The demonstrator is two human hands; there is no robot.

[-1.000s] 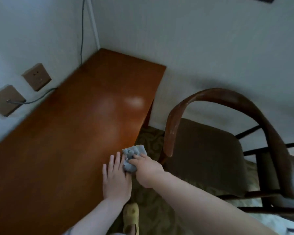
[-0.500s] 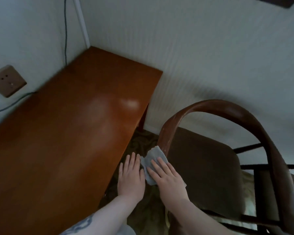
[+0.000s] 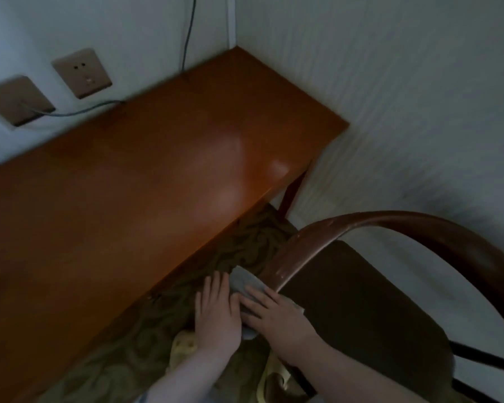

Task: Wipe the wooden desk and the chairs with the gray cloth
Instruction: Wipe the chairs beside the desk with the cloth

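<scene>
Under flat right hand (image 3: 277, 317) fingers: gray cloth (image 3: 245, 282); left hand (image 3: 217, 312) fingers straight alongside.

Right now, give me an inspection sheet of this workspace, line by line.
Surface: wooden desk, glossy, bare where seen.
Job's things: gray cloth off the desk, between both hands, by the chair arm's front end.
Clutter: nothing seen.
Grippers: left hand flat, fingers straight beside the cloth; right hand flat on the cloth.
Cables: one from the wall plate to the desk's back edge; another up the wall.
Surroundings: socket, patterned carpet, yellow slippers.
</scene>
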